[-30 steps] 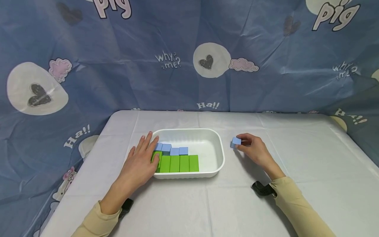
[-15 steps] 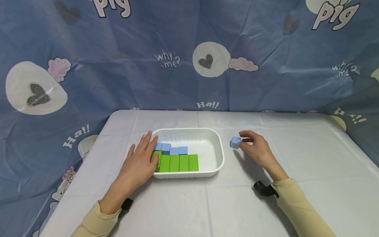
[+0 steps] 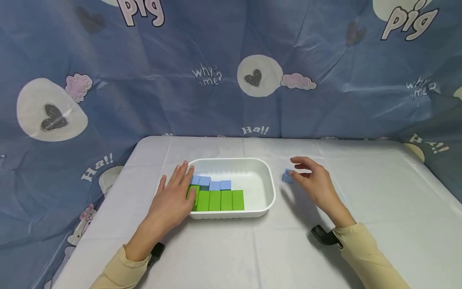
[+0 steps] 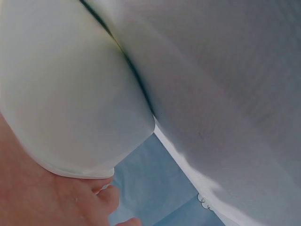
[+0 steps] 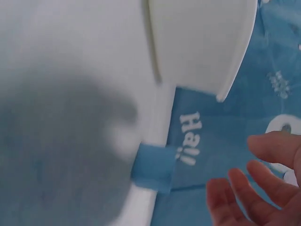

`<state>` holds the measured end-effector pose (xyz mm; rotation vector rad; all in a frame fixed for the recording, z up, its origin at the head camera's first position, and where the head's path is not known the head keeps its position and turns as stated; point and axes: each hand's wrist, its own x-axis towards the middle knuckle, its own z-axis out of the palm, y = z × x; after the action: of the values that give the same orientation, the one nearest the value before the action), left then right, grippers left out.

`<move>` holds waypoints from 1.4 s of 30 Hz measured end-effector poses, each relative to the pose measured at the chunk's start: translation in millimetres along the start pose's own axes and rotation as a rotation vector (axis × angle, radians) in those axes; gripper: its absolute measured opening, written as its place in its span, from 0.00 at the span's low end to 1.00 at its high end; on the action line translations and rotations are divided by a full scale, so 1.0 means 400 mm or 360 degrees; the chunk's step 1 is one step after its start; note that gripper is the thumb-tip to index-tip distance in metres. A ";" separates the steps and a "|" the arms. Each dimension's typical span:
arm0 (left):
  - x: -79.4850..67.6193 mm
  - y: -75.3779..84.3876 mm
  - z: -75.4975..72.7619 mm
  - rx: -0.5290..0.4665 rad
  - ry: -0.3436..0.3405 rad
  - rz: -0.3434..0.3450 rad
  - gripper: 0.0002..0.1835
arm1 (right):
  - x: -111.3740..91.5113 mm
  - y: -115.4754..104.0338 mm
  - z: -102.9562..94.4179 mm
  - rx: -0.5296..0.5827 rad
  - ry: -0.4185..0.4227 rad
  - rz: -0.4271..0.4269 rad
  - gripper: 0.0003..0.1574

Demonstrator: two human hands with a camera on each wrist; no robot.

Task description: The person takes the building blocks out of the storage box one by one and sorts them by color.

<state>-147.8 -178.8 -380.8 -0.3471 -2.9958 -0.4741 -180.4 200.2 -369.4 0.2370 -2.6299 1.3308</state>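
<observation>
Fingers (image 3: 304, 161) parted, the right hand (image 3: 317, 186) hovers beside a blue cube (image 3: 286, 177) right of the white tray (image 3: 231, 215), whose wall (image 3: 272, 192) fences off green blocks (image 3: 221, 200); a straight-fingered left hand (image 3: 174, 201) touches the tray's left end.

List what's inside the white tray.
In the white tray: five visible green blocks along the near side, four blue blocks behind them. The left hand covers part of the left end; anything fully beneath it is hidden.

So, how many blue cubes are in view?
5: four blue cubes in the white tray, behind the green blocks, and one blue cube on the table by the right hand. The left hand may hide more.
</observation>
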 end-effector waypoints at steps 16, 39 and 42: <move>-0.007 -0.004 0.007 0.0000 0.0054 0.0003 0.33 | 0.000 -0.088 0.101 0.0247 -0.0254 -0.0318 0.20; -0.007 -0.002 0.009 -0.0002 0.0096 0.0000 0.33 | 0.096 -0.135 0.225 0.0359 -0.0845 -0.0509 0.22; -0.008 -0.002 0.010 -0.0004 0.0093 -0.0003 0.33 | 0.105 -0.137 0.241 0.0350 -0.0898 -0.0547 0.21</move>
<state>-145.2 -179.0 -385.2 -0.3245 -2.9394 -0.4794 -217.8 87.7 -372.6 1.1949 -2.6580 1.5999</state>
